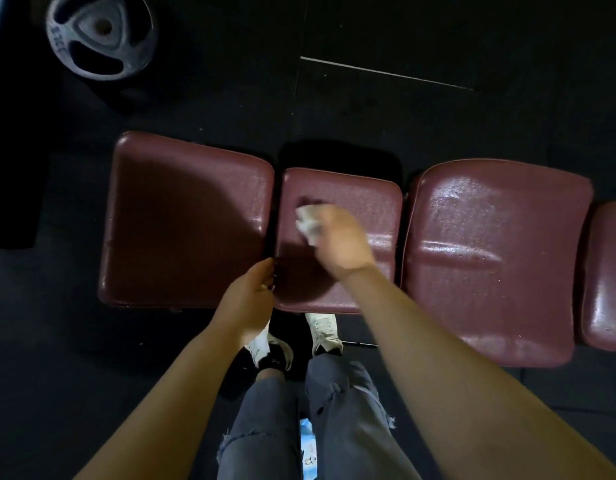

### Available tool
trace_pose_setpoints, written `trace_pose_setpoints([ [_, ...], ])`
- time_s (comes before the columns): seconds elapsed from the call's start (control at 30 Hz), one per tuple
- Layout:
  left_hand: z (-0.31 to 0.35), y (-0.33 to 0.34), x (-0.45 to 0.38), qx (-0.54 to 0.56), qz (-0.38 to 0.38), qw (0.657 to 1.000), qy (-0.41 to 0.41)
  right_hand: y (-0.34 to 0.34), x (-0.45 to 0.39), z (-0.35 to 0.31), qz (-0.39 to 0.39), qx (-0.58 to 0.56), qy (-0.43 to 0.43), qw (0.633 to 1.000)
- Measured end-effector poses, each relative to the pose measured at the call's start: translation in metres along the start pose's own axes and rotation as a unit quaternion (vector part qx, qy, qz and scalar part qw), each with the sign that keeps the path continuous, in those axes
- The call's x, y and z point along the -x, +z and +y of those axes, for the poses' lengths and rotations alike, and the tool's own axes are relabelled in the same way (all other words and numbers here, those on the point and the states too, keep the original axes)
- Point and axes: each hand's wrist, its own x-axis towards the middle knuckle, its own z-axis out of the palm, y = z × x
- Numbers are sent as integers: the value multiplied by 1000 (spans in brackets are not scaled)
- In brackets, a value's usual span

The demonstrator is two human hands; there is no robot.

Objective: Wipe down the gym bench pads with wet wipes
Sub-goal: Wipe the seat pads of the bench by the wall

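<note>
Floor (403,116) of dark rubber is lying all around us, with a weight plate (100,36) resting at the far left and a blue wipes packet (308,448) showing between our legs. Three maroon pads are sitting side by side; we are standing at the middle pad (365,202). Our right hand (341,237) is gripping a crumpled white wipe (308,221) against it. Our left hand (247,299), fingers curled, is touching the gap beside the left pad (182,220); the right pad (490,258) is glistening.

Grey weight plate (100,35) lies flat on dark rubber floor (438,126), far left corner. Pale seam line (386,73) crosses floor (upper right). White sneakers (323,332) below.
</note>
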Motion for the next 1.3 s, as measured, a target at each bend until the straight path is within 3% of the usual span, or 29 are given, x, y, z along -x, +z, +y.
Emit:
trace_pose_setpoints([
  [0.07, 0, -1, 2, -9, -15, 1000, 4, -22, 22, 46, 67, 51, 179, 980],
  [0.17, -1, -4, -1, -23, -24, 999, 14, -25, 34, 60, 117, 99, 322, 934],
  [0.2, -2, -4, 0, -25, -27, 999, 11, -19, 26, 43, 152, 58, 362, 918],
  [0.27, -2, -4, 1, -38, -19, 999, 9, 4, 5, -5, 152, -50, 295, 942],
  [0.33, -2, -5, 1, -56, -13, 998, 14, 30, -3, -53, 10, -41, 76, 996],
  [0.4, 1, -4, -1, -47, -9, 999, 10, 30, -11, -60, -80, 9, -74, 994],
  [0.43, 2, -4, 0, -34, -11, 999, 7, 21, -16, -45, -72, 29, -89, 993],
  [0.47, 3, -4, 1, -23, -13, 1000, 6, 9, -18, -24, -38, 47, -63, 996],
  [0.53, 4, -4, 2, -8, -23, 1000, 9, -22, -15, 31, 62, 87, 91, 990],
  [0.6, 4, -4, 2, 3, -38, 999, 15, -49, 2, 78, 76, 143, 261, 952],
  [0.67, 3, -5, 1, 14, -39, 999, 11, -53, 8, 90, 66, 164, 328, 928],
  [0.73, 3, -7, 2, 9, -34, 999, 5, -39, -4, 72, 117, 87, 343, 928],
  [0.8, 3, -8, 3, -13, -41, 999, 4, -23, -20, 39, 152, 9, 271, 950],
  [0.9, 1, -10, 0, -33, -49, 998, 3, 0, -38, -9, -1, -12, 36, 999],
  [1.0, 1, -13, -2, -53, -60, 997, 14, -12, -54, -11, -128, 27, -107, 986],
  [1.07, -1, -15, -3, -66, -75, 995, 25, -29, -56, 14, -115, 64, -115, 985],
  [1.1, -2, -16, -3, -73, -77, 994, 29, -37, -53, 32, -75, 77, -73, 991],
  [1.17, -2, -17, -2, -87, -75, 993, 32, -52, -44, 67, 23, 94, 97, 991],
  [1.23, -2, -16, 0, -106, -69, 991, 34, -60, -36, 88, 55, 92, 260, 960],
  [1.3, -5, -14, 1, -122, -56, 990, 39, -61, -41, 89, 64, 55, 344, 935],
])
